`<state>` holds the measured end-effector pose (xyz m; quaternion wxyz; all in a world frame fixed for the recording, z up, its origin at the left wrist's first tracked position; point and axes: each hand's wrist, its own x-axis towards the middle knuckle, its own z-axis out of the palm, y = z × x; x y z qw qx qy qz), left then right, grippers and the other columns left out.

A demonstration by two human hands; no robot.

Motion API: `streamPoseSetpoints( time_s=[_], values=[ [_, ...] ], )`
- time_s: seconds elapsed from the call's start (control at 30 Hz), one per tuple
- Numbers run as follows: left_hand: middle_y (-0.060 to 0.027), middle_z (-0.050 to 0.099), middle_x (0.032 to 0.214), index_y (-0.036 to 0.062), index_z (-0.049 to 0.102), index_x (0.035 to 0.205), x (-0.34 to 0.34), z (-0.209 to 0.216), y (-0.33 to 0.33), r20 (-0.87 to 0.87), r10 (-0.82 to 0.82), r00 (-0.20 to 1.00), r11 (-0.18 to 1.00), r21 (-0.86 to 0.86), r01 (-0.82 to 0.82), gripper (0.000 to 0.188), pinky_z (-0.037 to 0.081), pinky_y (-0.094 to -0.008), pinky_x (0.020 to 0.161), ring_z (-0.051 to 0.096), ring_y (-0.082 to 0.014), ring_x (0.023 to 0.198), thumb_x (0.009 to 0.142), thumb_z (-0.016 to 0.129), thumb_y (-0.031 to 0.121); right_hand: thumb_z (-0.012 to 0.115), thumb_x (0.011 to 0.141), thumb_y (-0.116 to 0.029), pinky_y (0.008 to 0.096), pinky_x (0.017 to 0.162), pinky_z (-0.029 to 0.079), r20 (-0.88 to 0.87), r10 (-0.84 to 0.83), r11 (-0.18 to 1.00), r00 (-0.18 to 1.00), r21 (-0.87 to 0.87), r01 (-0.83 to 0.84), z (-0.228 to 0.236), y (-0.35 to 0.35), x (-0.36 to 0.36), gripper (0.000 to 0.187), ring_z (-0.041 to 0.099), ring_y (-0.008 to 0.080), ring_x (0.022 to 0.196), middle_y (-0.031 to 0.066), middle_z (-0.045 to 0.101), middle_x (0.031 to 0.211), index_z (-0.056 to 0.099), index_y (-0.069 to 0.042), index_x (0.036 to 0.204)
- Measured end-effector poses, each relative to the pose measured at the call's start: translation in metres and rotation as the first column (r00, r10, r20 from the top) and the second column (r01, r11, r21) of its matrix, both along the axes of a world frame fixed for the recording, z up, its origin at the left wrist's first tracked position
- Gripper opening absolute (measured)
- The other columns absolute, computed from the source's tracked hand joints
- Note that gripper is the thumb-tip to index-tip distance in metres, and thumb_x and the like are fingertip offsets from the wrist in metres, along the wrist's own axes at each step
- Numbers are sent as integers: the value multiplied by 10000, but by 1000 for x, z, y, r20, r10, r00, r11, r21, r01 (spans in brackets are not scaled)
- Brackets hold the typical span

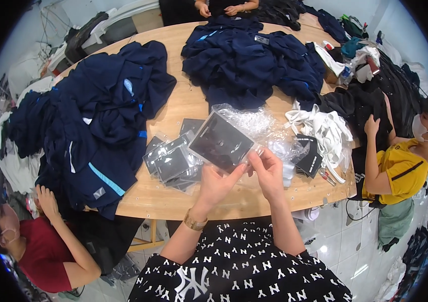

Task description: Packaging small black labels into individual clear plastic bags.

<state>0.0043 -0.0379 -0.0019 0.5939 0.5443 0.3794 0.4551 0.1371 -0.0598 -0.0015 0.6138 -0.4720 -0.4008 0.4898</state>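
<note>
A square black card in a transparent plastic sleeve (220,142) is held up over the table's near side, tilted. My left hand (217,185) grips its lower edge with the thumb on top. At its lower right corner, my right hand (268,172) pinches the sleeve between thumb and fingers. Just left of it lies a loose pile of similar sleeved black cards (172,162). Crumpled transparent plastic bags (254,123) sit behind and to the right, partly covered by the held card. A stack of black tags (308,157) rests further right.
Navy garments are heaped on the wooden table (224,209), one pile (98,105) left and another (249,60) at the back. White straps (325,131) and small scissors (327,176) lie right. Co-workers in red (48,251) and yellow (400,171) flank me; another person's hands (219,9) show across.
</note>
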Motion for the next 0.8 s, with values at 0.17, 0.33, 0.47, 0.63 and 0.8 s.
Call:
streamPoseSetpoints(
  time_s=[0.17, 0.33, 0.47, 0.63, 0.8],
  values=[
    [-28, 649, 788, -27, 652, 869, 1, -10, -5, -77, 76, 994, 995, 67, -71, 118, 448, -187, 605, 568, -51, 700, 784, 640, 54, 559, 859, -94, 172, 558, 379, 12, 6, 1000, 1000, 18, -6, -10, -1, -2, 125, 458, 24, 620, -26, 538, 691, 515, -37, 757],
    [-68, 646, 665, -3, 663, 820, -10, -22, -5, -80, -19, 997, 999, -29, 17, 205, 416, -223, 488, 535, -45, 551, 775, 660, 197, 551, 862, -89, 181, 566, 387, -6, 21, 999, 1000, 39, -20, -19, -2, -3, 108, 467, 29, 629, -19, 549, 716, 520, -28, 778],
    [-64, 626, 597, 1, 668, 791, -18, -12, -11, -241, 65, 968, 997, 58, -53, 196, 398, -223, 472, 513, -40, 519, 770, 663, 196, 551, 862, -88, 183, 582, 399, 29, 60, 994, 998, -93, -57, -19, -5, -11, 110, 497, 40, 647, 3, 581, 740, 549, -8, 785],
    [-42, 629, 603, -1, 673, 792, -22, -18, -12, -289, 51, 956, 999, 13, -49, 164, 410, -216, 497, 535, -40, 557, 786, 648, 161, 565, 851, -80, 191, 568, 413, 66, 62, 998, 996, -28, -60, -29, -3, -18, 124, 518, 53, 630, 19, 584, 690, 559, 9, 765],
    [-24, 643, 765, -34, 655, 866, -34, -34, -11, -174, -113, 978, 982, -168, 84, 146, 431, -193, 570, 551, -51, 665, 813, 624, 99, 564, 857, -133, 191, 554, 390, 138, 62, 998, 989, -30, -58, -29, -2, -18, 160, 493, 39, 620, -3, 559, 669, 572, -5, 760]
  ],
)
